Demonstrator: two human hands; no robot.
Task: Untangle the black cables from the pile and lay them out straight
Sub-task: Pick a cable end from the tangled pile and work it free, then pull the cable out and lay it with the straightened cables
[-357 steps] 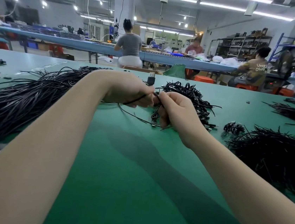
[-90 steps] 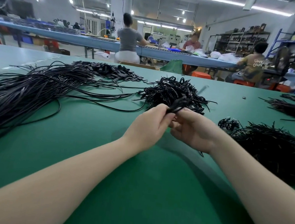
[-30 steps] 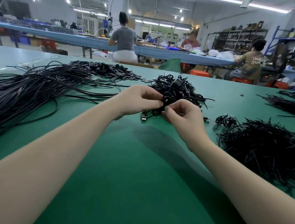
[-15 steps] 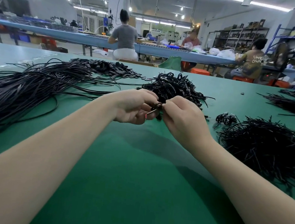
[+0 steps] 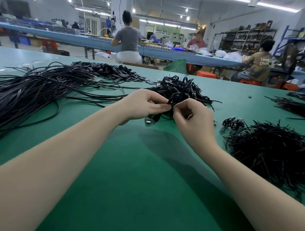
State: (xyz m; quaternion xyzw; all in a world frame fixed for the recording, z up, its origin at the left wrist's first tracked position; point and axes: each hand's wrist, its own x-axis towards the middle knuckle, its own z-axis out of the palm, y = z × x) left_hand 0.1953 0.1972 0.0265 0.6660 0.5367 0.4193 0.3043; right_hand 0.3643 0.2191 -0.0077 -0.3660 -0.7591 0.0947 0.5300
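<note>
A tangled pile of coiled black cables (image 5: 181,89) lies on the green table (image 5: 141,171), just beyond my hands. My left hand (image 5: 145,106) and my right hand (image 5: 195,118) meet in front of it and both pinch one small coiled black cable (image 5: 170,102) between fingertips. That cable's plug end (image 5: 150,120) hangs below my left hand, close to the table. To the left, a broad bundle of long straightened black cables (image 5: 26,93) stretches across the table.
A heap of short black ties or wire pieces (image 5: 274,154) sits at the right, with a small coiled cable (image 5: 232,122) beside it. Flat black pieces (image 5: 113,72) lie at the back, more cable bundles (image 5: 304,110) at far right. People sit at a bench behind.
Both hands have lifted slightly toward the pile's front edge while still pinching the small coil. The plug end now dangles lower, under my left hand.
</note>
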